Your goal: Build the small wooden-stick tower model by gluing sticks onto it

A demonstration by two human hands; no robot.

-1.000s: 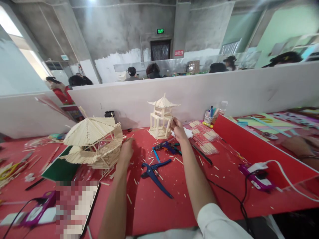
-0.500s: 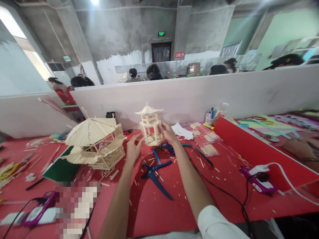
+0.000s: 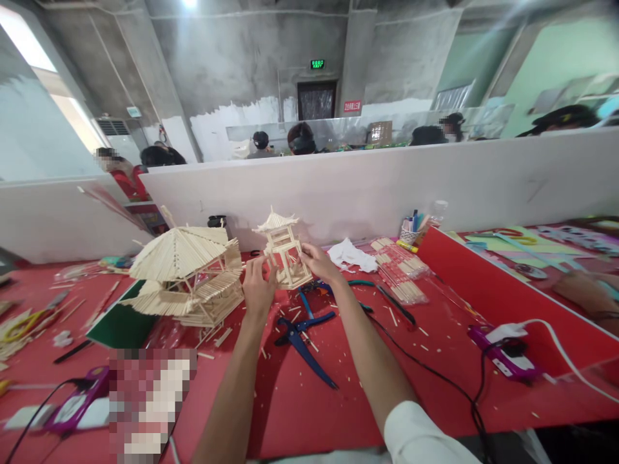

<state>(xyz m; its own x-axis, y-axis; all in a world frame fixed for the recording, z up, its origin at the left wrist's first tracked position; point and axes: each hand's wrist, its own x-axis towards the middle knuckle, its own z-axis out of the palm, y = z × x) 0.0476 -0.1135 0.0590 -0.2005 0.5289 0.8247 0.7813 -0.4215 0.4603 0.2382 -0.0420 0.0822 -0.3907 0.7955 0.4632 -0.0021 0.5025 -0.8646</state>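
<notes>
A small pavilion model (image 3: 276, 223) of pale wooden sticks, with a pointed roof and an open-post lower storey, leans to the left between my hands. My left hand (image 3: 260, 283) has its fingers curled on the lower left side, and their tips are partly hidden. On the right, my right hand (image 3: 321, 263) pinches a post of the same model. Left of my left hand stands a larger stick pavilion (image 3: 178, 254) with a wide slatted roof. Below the small model lies a blue-handled cutter (image 3: 309, 354), with several stick scraps around it.
Crumpled white tissue (image 3: 352, 255) and bagged stick packs (image 3: 399, 274) lie to the right, near a pen basket (image 3: 410, 236). Red (image 3: 488, 296) and green (image 3: 123, 322) boards stand at the sides. Purple power strips (image 3: 503, 361) trail cables. A white partition (image 3: 338, 193) runs behind.
The small pavilion has tipped leftward and moved slightly left. My left hand has closed in on its left side, and my right hand has followed left.
</notes>
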